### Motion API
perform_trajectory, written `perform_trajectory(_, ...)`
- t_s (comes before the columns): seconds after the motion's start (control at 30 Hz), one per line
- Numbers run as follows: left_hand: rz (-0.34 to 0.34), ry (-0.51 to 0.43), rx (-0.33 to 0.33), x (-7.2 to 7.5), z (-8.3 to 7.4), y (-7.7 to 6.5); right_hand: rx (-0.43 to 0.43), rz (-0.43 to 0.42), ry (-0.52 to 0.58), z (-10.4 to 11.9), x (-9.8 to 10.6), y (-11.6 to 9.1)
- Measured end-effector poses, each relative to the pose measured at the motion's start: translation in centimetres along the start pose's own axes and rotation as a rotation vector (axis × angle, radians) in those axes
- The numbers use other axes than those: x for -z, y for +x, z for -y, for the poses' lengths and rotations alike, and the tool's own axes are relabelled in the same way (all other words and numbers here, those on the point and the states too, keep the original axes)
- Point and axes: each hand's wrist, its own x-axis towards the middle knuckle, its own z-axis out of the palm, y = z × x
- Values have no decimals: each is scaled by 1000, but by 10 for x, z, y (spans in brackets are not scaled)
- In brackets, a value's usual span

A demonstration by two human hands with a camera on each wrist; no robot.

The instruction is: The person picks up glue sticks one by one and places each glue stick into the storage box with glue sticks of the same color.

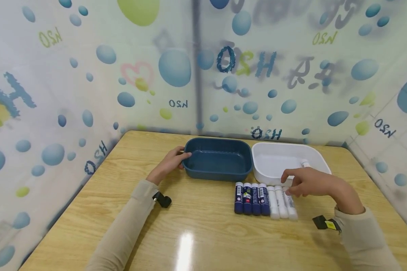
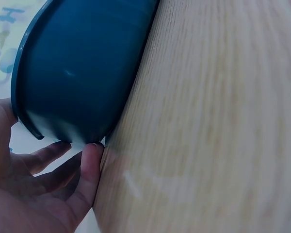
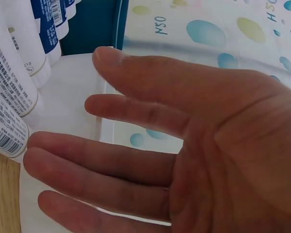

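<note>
My left hand [image 1: 171, 161] holds the left end of a dark blue plastic basin [image 1: 218, 175], with the thumb over its rim. In the left wrist view, the other fingers rest against the basin's outer end wall. My right hand [image 1: 310, 181] hovers at the right end of a row of glue sticks, its fingers extended and nothing held in the right wrist view. Several dark blue glue sticks [image 1: 247, 199] lie beside three white ones [image 1: 281, 203]. One more white glue stick [image 1: 305, 163] leans inside the white basin [image 1: 269, 165].
Both basins stand side by side at the back of the wooden table [image 1: 203, 229], near a printed curtain [image 1: 176, 113]. Small black devices are strapped to both wrists.
</note>
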Motion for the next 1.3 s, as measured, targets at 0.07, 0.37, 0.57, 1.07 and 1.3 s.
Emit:
perform_trajectory(0.07,-4,-8,6,0,0,0,-8,6,-10,1,1,-2)
perform_trajectory(0.37,-3,-5,8,0,2,2,-30,40,4,1,-6,1)
perform_trajectory(0.57,-5,-12,10,0,0,2,-80,35,-43,1,-8,5)
perform_trajectory(1.07,-2,-30,-1,0,1,-1,-133,13,-146,5,-13,10)
perform_trajectory(1.3,1,-32,1,-1,-1,0,-134,7,-151,4,-15,10)
